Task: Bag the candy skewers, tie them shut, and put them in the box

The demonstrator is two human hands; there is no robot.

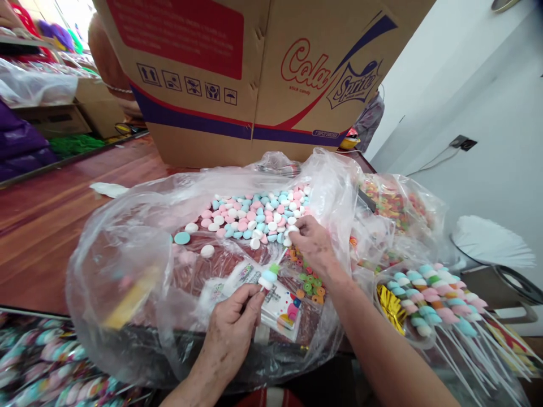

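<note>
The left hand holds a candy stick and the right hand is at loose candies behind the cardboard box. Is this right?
Not behind: the head view shows the loose candies in front of the cardboard box. Left hand, right hand and candy stick are as you say.

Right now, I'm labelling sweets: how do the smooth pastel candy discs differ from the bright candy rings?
The smooth pastel candy discs are pink, blue and white; the bright candy rings are green, orange and red. The discs are larger than the rings. Both form loose piles.
</note>
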